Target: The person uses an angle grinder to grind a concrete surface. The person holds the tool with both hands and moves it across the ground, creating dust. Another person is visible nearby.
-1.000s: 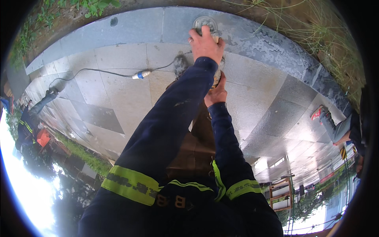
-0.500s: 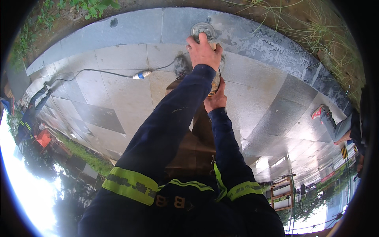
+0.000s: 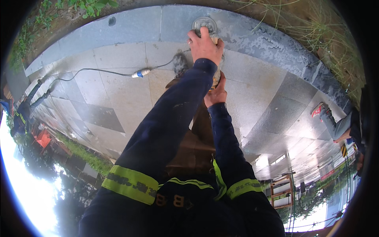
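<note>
A hand-held power tool, likely a grinder, has its round head over the blue-grey stone edging strip. My left hand grips the top of the tool just behind that head, fingers bent over it. Lower down, my right hand is wrapped round the tool's body, which my left arm partly hides. My dusty shoe stands on the pale paving beside the tool. A dark cable with a white and blue connector lies left of the shoe.
A person in dark clothing with reflective stripes is at the far left. Another person's red shoe and grey trouser leg are at the right. Soil with plants borders the strip. A wooden frame stands at the lower right.
Both hands and the tool came slightly toward me half a second ago and are now pushed forward again along the strip. The person at the left has shifted outward.
</note>
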Available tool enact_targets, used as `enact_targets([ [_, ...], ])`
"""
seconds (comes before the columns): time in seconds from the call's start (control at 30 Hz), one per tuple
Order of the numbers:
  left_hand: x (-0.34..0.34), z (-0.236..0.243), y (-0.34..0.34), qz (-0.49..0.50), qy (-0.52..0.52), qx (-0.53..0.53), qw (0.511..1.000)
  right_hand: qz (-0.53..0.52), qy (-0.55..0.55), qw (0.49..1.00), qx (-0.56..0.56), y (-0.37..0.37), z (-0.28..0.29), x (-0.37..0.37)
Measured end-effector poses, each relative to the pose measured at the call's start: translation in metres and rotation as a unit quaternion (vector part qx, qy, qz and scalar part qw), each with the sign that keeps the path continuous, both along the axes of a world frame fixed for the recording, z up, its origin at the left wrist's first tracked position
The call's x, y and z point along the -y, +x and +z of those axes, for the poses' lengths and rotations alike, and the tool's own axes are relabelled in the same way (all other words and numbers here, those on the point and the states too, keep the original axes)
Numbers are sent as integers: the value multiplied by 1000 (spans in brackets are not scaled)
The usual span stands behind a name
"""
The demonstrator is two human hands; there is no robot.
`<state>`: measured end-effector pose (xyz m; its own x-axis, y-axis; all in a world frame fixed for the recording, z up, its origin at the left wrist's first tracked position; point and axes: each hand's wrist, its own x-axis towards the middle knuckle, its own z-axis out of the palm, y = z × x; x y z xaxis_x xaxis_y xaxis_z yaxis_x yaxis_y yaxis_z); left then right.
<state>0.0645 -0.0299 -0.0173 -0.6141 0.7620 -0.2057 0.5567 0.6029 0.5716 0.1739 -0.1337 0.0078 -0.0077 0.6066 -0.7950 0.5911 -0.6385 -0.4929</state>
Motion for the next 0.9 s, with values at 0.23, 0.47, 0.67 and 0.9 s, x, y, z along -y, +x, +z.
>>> enact_targets([
  [0.23, 5, 1, 5, 20, -81, -6, 996, 1, 4, 1000, 24, 0, 0, 14],
  [0.47, 2, -3, -1, 17, -44, -20, 999, 12, 68, 998, -3, -6, -10, 11],
  [0.67, 20, 5, 2, 18, -118, 25, 993, 22, 46, 999, 20, -2, 0, 26],
  [0.9, 18, 2, -2, 26, -69, -1, 997, 40, 22, 999, 29, -4, -2, 23],
])
